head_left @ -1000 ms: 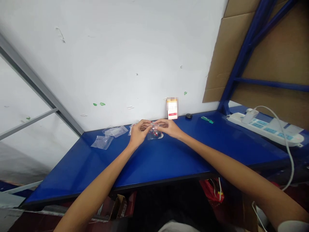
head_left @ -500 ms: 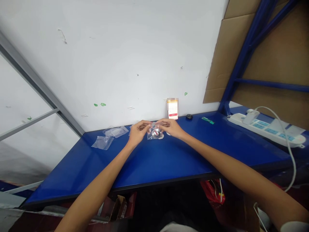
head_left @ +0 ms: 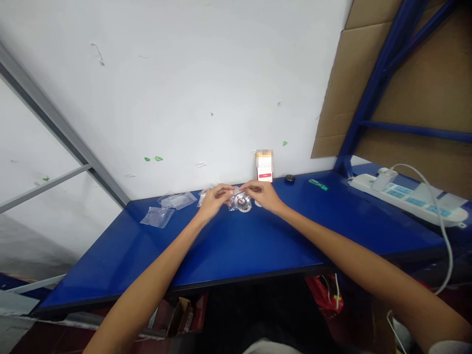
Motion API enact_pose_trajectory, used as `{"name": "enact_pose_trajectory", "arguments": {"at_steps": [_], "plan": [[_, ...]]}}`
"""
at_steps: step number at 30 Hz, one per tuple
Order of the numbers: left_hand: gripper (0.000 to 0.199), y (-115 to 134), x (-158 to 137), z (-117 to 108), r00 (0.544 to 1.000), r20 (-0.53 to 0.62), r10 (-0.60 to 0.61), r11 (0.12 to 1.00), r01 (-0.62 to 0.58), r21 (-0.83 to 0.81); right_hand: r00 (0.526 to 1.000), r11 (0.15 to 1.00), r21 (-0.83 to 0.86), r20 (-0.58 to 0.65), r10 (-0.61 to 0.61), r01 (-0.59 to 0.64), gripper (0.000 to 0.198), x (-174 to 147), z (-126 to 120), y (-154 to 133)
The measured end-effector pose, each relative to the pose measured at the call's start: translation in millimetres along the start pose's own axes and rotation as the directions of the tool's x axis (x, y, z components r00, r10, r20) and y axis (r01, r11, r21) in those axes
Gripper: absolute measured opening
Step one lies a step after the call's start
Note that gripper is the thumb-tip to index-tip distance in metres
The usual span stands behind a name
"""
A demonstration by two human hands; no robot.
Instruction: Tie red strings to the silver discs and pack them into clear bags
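Between my hands is a small clear plastic bag (head_left: 232, 205) with a round silver metal piece (head_left: 242, 202) in it, marked with red on its face. My left hand (head_left: 217, 200) pinches the bag's upper left edge. At the upper right edge, the fingers of my right hand (head_left: 262, 194) are closed on the same bag. A pale round piece (head_left: 257, 203) lies partly hidden beneath my right hand. Just behind my left hand, another small bag (head_left: 202, 196) with something red and white shows in part.
Flat clear plastic bags (head_left: 158, 217) lie on the left of the blue table (head_left: 228, 250). A phone (head_left: 264, 167) leans on the wall. Farther right are a black round item (head_left: 289, 178), a green item (head_left: 317, 184) and a white power strip (head_left: 409, 196) with a cable.
The bag with the metal piece has turned slightly and shifted a little right between my fingers. Both hands keep their pinch on it. The view has moved slightly.
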State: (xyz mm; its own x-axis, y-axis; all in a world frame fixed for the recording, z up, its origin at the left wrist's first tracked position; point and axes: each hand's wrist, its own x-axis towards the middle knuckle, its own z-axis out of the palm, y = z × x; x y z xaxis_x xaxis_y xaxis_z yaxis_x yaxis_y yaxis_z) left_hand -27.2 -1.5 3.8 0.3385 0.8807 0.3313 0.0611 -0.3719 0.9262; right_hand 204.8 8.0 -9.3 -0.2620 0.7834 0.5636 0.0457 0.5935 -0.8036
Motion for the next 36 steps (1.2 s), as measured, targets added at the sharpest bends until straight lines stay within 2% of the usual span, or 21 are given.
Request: {"name": "enact_pose_trajectory", "arguments": {"at_steps": [2, 5, 10, 16, 19, 21, 23, 25, 26, 28, 30, 31, 33, 36], "plan": [[0.039, -2, 1, 2, 1.0, -0.016, 0.01, 0.998, -0.009, 0.061, 0.999, 1.0, 0.003, 0.049, -0.01, 0.01, 0.022, -1, -1, -3], [0.036, -7, 2, 2, 0.998, -0.043, 0.043, 0.993, -0.038, 0.114, 0.99, 0.997, 0.048, 0.135, 0.05, -0.057, 0.03, -1, -1, -7], [0.037, -12, 2, 0, 0.996, -0.056, 0.076, 0.987, -0.068, 0.143, 0.988, 0.989, -0.017, 0.058, 0.145, -0.144, 0.033, 3, 2, 2], [0.04, -15, 6, -7, 1.0, 0.013, 0.005, 0.995, -0.006, 0.102, 0.99, 0.99, 0.0, 0.007, 0.138, -0.138, 0.03, 0, 8, 9], [0.034, -11, 9, -24, 0.994, -0.088, 0.068, 0.973, -0.046, 0.225, 0.994, 0.994, -0.021, -0.001, 0.11, -0.11, 0.035, -2, 11, 4], [0.029, -8, 10, -41, 0.958, -0.225, 0.18, 0.913, -0.077, 0.401, 0.998, 0.994, -0.088, -0.008, 0.063, -0.063, 0.038, -2, 10, 2], [0.023, -7, 10, -61, 0.883, -0.331, 0.333, 0.778, -0.058, 0.626, 1.0, 0.983, -0.185, -0.007, 0.007, -0.008, 0.032, -1, 6, 2], [0.019, -10, 10, -79, 0.835, -0.348, 0.425, 0.638, -0.004, 0.77, 0.999, 0.962, -0.27, 0.003, -0.039, 0.038, 0.024, 0, 1, 3], [0.017, -14, 11, -86, 0.83, -0.328, 0.451, 0.571, 0.015, 0.821, 0.998, 0.951, -0.305, 0.015, -0.053, 0.055, 0.022, 1, -2, 5], [0.017, -25, 14, -95, 0.853, -0.255, 0.456, 0.439, 0.034, 0.898, 0.997, 0.927, -0.367, 0.046, -0.065, 0.078, 0.021, 1, -5, 7], [0.019, -38, 19, -98, 0.914, -0.152, 0.377, 0.34, 0.016, 0.94, 0.995, 0.903, -0.419, 0.082, -0.063, 0.092, 0.022, 0, -5, 7], [0.018, -45, 21, -98, 0.946, -0.103, 0.308, 0.322, -0.002, 0.947, 0.993, 0.894, -0.436, 0.097, -0.061, 0.097, 0.023, 0, -5, 7], [0.015, -54, 26, -99, 0.984, -0.032, 0.175, 0.353, -0.032, 0.935, 0.992, 0.885, -0.454, 0.113, -0.055, 0.101, 0.024, -1, -4, 6], [0.028, -60, 29, -102, 0.994, -0.034, 0.108, 0.445, -0.018, 0.895, 0.991, 0.882, -0.462, 0.13, -0.039, 0.096, 0.025, -2, -4, 4]]}}
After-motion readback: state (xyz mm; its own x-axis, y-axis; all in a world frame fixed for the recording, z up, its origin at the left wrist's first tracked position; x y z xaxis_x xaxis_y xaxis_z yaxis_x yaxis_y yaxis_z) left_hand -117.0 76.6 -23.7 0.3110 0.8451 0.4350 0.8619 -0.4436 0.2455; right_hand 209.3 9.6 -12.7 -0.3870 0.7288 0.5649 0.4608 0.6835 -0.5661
